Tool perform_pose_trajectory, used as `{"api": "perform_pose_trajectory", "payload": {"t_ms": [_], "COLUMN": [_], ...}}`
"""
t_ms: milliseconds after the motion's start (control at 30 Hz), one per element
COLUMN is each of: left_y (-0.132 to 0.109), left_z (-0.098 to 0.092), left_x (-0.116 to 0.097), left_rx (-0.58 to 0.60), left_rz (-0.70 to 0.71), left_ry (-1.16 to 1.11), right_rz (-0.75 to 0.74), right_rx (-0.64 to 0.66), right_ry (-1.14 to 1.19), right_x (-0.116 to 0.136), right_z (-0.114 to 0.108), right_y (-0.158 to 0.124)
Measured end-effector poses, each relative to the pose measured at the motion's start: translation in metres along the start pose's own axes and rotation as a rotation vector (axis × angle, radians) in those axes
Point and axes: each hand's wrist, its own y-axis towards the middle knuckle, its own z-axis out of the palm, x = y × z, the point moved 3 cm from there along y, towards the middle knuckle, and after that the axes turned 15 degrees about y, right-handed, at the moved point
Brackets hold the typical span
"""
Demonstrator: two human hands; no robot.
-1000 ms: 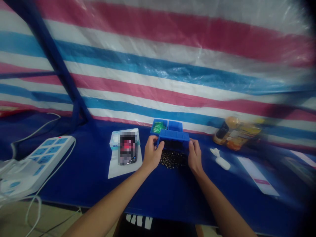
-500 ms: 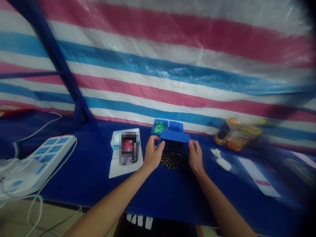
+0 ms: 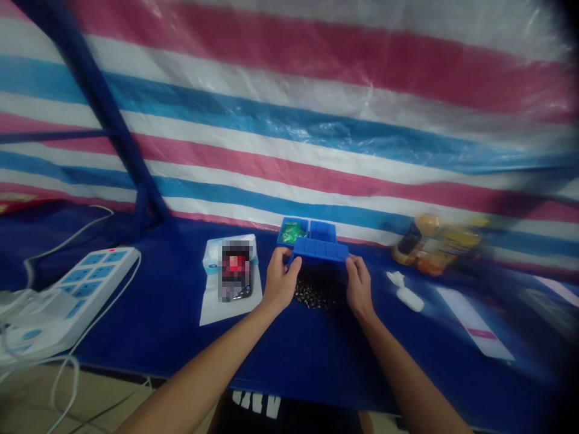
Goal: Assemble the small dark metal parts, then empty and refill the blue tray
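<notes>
Left hand (image 3: 280,281) and right hand (image 3: 359,287) closed on either end of a blue tray (image 3: 320,249); tray tilted, held just above a heap of dark beads (image 3: 316,290) on the blue tabletop (image 3: 154,337). Directly behind, a blue compartment box (image 3: 316,231) with green contents (image 3: 292,232); a blurred phone (image 3: 234,271) on white paper (image 3: 230,315) lies left of the left hand.

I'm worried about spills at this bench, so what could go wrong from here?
The loose dark beads lie in an open heap on the blue table cover, so a slip of the tilted blue tray, gripped by the left hand and right hand, could scatter them. Bumping the second blue tray just behind it might also spill its green contents.
</notes>
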Motion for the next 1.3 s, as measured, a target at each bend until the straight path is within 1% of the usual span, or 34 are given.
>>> {"api": "perform_pose_trajectory", "payload": {"t_ms": [567, 900, 1300], "left_y": [-0.0002, -0.0006, -0.0015], "left_z": [-0.002, -0.0018, -0.0038], "left_x": [-0.0017, -0.002, -0.0059], "left_rx": [-0.007, 0.001, -0.024], "left_rz": [-0.001, 0.021, 0.026], "left_ry": [0.008, -0.002, 0.009], "right_rz": [-0.013, -0.054, -0.094], "right_rx": [0.005, 0.015, 0.042], "right_ry": [0.036, 0.063, 0.059], "right_x": [0.0037, 0.0022, 0.0042], "right_z": [0.002, 0.002, 0.0023], "right_y": [-0.0001, 0.0001, -0.0008]}}
